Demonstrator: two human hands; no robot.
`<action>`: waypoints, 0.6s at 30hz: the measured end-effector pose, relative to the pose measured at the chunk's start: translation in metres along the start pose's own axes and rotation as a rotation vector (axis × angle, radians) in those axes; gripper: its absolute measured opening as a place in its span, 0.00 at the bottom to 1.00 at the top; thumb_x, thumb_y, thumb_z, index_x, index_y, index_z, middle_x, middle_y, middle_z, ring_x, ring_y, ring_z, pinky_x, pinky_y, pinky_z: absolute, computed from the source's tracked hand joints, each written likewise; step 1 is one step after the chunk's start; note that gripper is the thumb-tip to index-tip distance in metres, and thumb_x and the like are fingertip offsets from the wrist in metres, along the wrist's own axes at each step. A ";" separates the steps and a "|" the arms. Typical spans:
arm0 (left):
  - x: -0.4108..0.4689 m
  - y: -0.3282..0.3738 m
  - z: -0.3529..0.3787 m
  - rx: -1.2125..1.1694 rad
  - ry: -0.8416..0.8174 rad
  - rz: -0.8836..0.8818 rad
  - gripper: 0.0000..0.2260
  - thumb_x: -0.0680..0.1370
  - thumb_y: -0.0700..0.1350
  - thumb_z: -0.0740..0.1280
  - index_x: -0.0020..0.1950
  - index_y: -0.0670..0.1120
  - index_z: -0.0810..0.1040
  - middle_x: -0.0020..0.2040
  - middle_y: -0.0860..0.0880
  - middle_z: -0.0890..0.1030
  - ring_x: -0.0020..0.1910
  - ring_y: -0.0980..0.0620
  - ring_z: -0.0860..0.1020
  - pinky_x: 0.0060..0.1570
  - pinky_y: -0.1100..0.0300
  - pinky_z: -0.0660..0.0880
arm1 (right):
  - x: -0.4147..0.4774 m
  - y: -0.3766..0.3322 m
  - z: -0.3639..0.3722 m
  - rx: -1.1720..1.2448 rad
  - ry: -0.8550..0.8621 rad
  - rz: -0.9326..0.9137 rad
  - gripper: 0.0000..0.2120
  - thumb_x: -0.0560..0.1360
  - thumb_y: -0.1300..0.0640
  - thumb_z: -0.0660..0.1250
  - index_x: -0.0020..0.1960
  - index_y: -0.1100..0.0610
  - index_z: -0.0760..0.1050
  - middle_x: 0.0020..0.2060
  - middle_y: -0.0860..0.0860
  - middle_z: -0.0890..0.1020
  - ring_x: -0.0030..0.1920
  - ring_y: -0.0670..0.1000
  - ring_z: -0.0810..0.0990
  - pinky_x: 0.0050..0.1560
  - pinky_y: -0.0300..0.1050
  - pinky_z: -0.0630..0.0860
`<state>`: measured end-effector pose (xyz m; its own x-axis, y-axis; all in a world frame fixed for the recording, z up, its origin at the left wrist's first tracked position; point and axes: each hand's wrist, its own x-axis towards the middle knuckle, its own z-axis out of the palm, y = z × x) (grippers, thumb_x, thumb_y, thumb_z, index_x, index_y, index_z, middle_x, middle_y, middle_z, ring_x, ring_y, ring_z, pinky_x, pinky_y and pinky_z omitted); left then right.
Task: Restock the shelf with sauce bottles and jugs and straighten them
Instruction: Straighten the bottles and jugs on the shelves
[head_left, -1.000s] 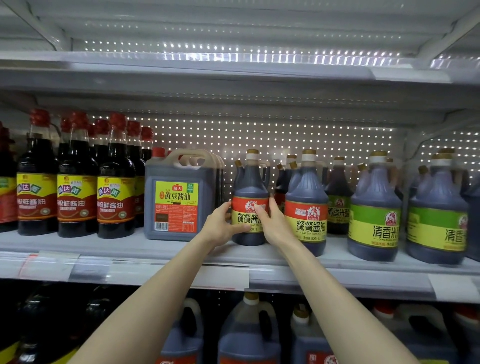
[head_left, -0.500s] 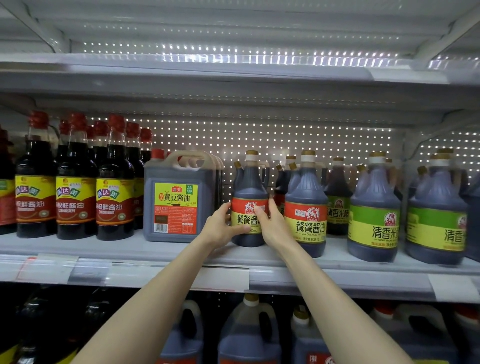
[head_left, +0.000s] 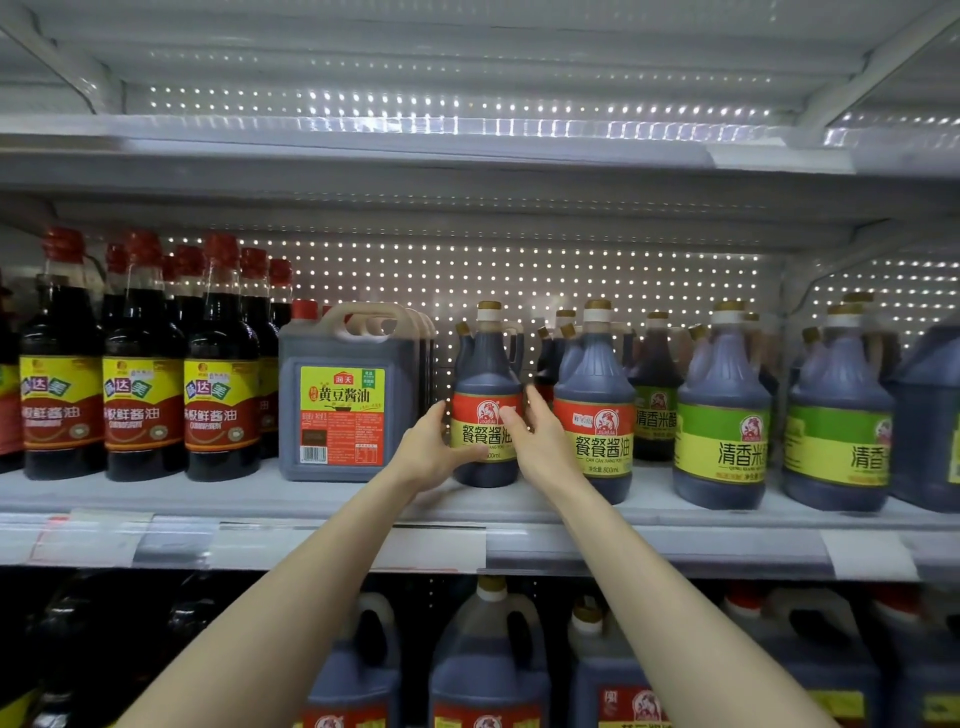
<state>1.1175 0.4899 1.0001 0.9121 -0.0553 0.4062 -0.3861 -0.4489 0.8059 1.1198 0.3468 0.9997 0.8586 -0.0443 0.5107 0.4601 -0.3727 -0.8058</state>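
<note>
Gap beside jug (head_left: 343, 395), bottle (head_left: 485, 374) in hands (head_left: 423, 452)

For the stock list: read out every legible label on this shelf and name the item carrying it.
"海天" and "黄豆酱油": square jug.
"餐餐酱油", last character partly covered: held bottle.
"餐餐酱油" and "CAN CAN JIANG YOU": right neighbour.
"清香米", cut off by the curve: green-label jug.
"味极鲜酱油": tall bottles.
Small print on all labels and the shelf tags: too small or blurred to read.
</note>
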 end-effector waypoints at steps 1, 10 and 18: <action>-0.002 0.002 -0.001 0.013 0.020 0.000 0.32 0.74 0.42 0.72 0.74 0.42 0.61 0.66 0.44 0.74 0.62 0.49 0.74 0.62 0.55 0.71 | -0.003 -0.003 -0.004 0.022 0.010 -0.004 0.26 0.82 0.51 0.59 0.77 0.53 0.57 0.69 0.53 0.72 0.67 0.52 0.72 0.60 0.44 0.71; -0.026 0.029 0.005 0.023 0.154 0.077 0.24 0.73 0.45 0.74 0.66 0.43 0.71 0.58 0.46 0.79 0.53 0.51 0.78 0.57 0.54 0.76 | -0.029 -0.012 -0.052 0.126 0.189 -0.072 0.15 0.77 0.53 0.67 0.62 0.53 0.76 0.50 0.50 0.83 0.53 0.51 0.82 0.57 0.55 0.79; -0.044 0.050 0.056 0.003 0.111 0.105 0.26 0.71 0.45 0.75 0.66 0.43 0.71 0.58 0.47 0.78 0.52 0.52 0.77 0.52 0.60 0.74 | -0.046 0.000 -0.107 0.121 0.241 -0.045 0.15 0.75 0.53 0.70 0.60 0.55 0.74 0.46 0.47 0.79 0.52 0.51 0.80 0.55 0.56 0.79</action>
<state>1.0660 0.4202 0.9986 0.8458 -0.0033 0.5335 -0.4781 -0.4483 0.7553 1.0568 0.2496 1.0080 0.7646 -0.2548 0.5920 0.5330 -0.2665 -0.8031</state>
